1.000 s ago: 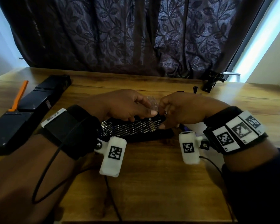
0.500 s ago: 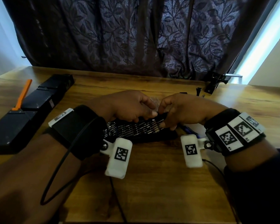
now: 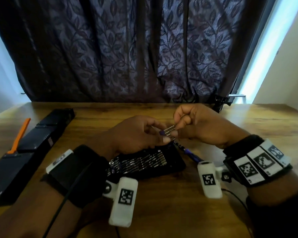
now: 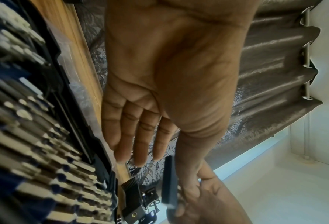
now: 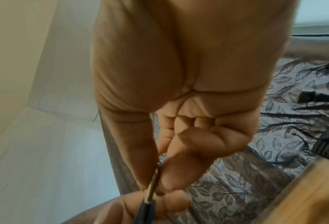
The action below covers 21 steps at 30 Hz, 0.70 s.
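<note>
Wooden table [image 3: 162, 212] scene: just above the far edge of the bit case [image 3: 175, 166] the left hand [image 3: 136, 134] pinches a small blue holder [image 3: 161, 132] while the right hand [image 3: 201, 127] pinches one silver bit [image 3: 170, 128] between thumb and forefinger, best pulled straight out, no twisting.

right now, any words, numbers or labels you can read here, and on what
No words or numbers can be read.
Label on the black case: too blurred to read.
Square coded tags on the wrist cameras and the right wristband: patterns only; the small print under them is too tiny to read.
</note>
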Motion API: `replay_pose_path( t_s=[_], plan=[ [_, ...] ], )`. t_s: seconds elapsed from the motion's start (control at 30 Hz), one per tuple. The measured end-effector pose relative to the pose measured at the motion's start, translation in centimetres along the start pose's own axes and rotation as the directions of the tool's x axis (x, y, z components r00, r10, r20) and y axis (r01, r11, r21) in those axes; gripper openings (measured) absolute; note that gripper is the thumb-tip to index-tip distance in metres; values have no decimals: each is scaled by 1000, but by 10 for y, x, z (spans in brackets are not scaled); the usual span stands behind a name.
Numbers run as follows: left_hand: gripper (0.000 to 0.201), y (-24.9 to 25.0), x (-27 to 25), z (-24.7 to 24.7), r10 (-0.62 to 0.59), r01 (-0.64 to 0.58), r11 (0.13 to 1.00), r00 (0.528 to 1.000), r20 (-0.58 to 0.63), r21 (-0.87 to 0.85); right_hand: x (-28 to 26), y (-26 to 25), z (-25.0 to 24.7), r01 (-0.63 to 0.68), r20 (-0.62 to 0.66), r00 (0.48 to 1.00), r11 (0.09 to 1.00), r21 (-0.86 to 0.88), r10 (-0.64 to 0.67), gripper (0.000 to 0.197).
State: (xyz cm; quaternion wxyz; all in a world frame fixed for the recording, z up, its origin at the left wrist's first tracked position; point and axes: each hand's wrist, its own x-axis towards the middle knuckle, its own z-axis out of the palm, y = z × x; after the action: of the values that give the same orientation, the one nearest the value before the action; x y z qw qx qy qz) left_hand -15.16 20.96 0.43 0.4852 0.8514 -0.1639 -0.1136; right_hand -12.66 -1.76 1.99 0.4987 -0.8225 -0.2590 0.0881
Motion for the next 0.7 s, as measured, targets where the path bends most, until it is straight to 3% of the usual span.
replay_pose_path(
  t_s=[0.13, 0.23, 0.37, 0.53, 0.7],
  plan=[
    [28, 2, 2, 4, 66, -63, 983, 998, 13, -174, 0, -4, 8, 142, -88, 987, 986, 82, -134, 27],
    [25, 2, 3, 6, 91, -96, 969, 995, -34, -228, -1, -6, 11, 200, -165, 971, 968, 152, -175, 28],
    [37, 7, 2, 4, 113, -156, 923, 984, -139, -353, -1, -5, 11, 232, -196, 961, 953, 194, -194, 35],
    [33, 12, -3, 4, 141, -212, 895, 969, -203, -392, -2, -6, 16, 214, -162, 969, 958, 191, -185, 27],
    [41, 16, -5, 5, 129, -230, 889, 955, -267, -395, -2, -8, 17, 233, -165, 967, 941, 247, -196, 17]
  ],
)
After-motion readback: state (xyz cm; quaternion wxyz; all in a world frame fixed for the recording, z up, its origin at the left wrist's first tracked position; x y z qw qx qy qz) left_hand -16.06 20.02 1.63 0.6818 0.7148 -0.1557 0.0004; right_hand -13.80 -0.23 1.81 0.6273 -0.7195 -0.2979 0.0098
